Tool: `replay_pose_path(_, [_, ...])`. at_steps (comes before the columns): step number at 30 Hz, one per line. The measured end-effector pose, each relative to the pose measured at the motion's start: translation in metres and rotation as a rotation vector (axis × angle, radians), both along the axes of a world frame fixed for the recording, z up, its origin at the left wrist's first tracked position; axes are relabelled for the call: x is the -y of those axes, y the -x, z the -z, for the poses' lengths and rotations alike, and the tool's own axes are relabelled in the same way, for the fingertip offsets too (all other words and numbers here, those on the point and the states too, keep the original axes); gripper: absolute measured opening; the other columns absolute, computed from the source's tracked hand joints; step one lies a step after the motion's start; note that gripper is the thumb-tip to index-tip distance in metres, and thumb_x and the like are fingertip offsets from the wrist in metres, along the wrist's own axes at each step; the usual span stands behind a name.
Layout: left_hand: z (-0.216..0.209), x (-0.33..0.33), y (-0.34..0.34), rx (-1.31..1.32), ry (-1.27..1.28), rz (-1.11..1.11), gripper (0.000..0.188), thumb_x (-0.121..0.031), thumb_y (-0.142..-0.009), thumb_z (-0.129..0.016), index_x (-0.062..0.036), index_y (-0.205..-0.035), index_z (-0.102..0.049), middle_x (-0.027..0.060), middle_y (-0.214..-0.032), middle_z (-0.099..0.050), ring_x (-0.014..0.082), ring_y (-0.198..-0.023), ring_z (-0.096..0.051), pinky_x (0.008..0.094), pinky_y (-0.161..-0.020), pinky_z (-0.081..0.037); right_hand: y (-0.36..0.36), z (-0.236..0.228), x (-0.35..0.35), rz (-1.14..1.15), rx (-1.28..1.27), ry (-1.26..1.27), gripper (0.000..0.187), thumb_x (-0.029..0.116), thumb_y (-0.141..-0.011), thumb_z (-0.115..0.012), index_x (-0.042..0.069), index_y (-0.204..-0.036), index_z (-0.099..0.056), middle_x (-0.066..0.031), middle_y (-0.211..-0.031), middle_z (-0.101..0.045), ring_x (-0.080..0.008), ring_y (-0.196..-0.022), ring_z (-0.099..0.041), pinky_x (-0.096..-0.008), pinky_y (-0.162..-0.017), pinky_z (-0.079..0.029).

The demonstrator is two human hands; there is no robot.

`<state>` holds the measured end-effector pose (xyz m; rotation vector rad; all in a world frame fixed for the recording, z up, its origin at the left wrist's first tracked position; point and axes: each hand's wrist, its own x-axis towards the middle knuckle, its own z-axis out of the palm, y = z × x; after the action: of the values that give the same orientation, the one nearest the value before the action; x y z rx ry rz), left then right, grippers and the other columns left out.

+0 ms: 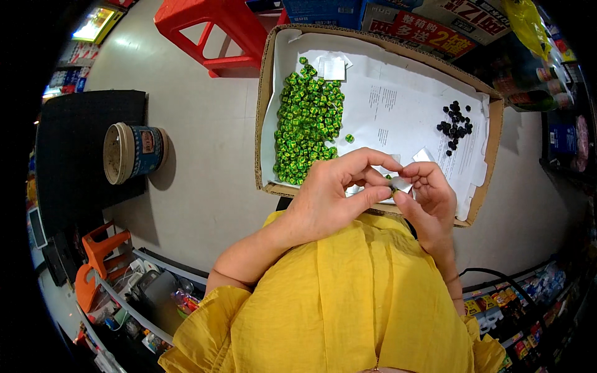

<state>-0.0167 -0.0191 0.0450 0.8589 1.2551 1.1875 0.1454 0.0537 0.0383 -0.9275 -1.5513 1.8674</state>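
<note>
My left hand [329, 193] and my right hand [432, 202] meet over the near edge of a shallow cardboard tray [259, 143]. Both pinch a tiny green-and-dark piece [393, 191] with a small silvery-white scrap [402, 184] against it; fingertips hide most of both. Many small faceted green-and-yellow pieces [308, 118] are heaped along the tray's left side, and one loose green piece [349, 138] lies beside the heap. Small black pieces [456, 127] form a looser cluster at the right. White square slips [332, 68] lie near the far left corner, and another white slip [423, 155] just beyond my right hand.
White printed paper [410, 93] lines the tray. A red plastic stool [214, 31] stands beyond its left corner, with printed cartons [416, 28] behind. On the left, a bucket [140, 152] stands by a black surface [81, 149]. Shelves of packaged goods [516, 304] flank me at the lower right.
</note>
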Motion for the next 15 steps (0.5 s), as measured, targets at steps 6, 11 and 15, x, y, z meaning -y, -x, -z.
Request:
replay_pose_path(6, [-0.0017, 0.0011, -0.0034, -0.014, -0.043, -0.024, 0.032, 0.002, -0.078, -0.063, 0.001, -0.108, -0.052, 0.0045, -0.083, -0.063, 0.0076, -0.078, -0.059, 0.0196, -0.066, -0.046, -0.0039, -0.0034, 0.0, -0.073, 0.039, 0.177, 0.021, 0.001, -0.079, -0.06, -0.002, -0.097, -0.051, 0.0001, -0.085, -0.051, -0.0054, -0.075, -0.043, -0.0194, -0.066, -0.036])
replay_pose_path(11, [-0.0064, 0.0042, -0.0004, -0.057, 0.041, -0.022, 0.033, 0.003, -0.077, -0.064, 0.0008, -0.107, -0.051, 0.0062, -0.085, -0.063, 0.0089, -0.08, -0.061, 0.02, -0.067, -0.047, -0.0017, -0.0071, -0.0046, -0.107, -0.005, 0.091, 0.015, 0.0, -0.079, -0.06, -0.002, -0.093, -0.055, -0.0002, -0.083, -0.052, -0.0057, -0.073, -0.044, -0.0195, -0.066, -0.037])
replay_pose_path(15, [-0.0015, 0.0079, -0.0061, -0.205, -0.096, -0.09, 0.03, -0.001, -0.075, -0.065, -0.0022, -0.103, -0.053, 0.0049, -0.078, -0.066, 0.0084, -0.072, -0.062, 0.0229, -0.064, -0.049, -0.0019, -0.0054, -0.0094, -0.176, 0.017, -0.059, 0.008, -0.001, -0.078, -0.061, -0.002, -0.086, -0.06, -0.0024, -0.081, -0.056, -0.0066, -0.071, -0.046, -0.0206, -0.064, -0.038])
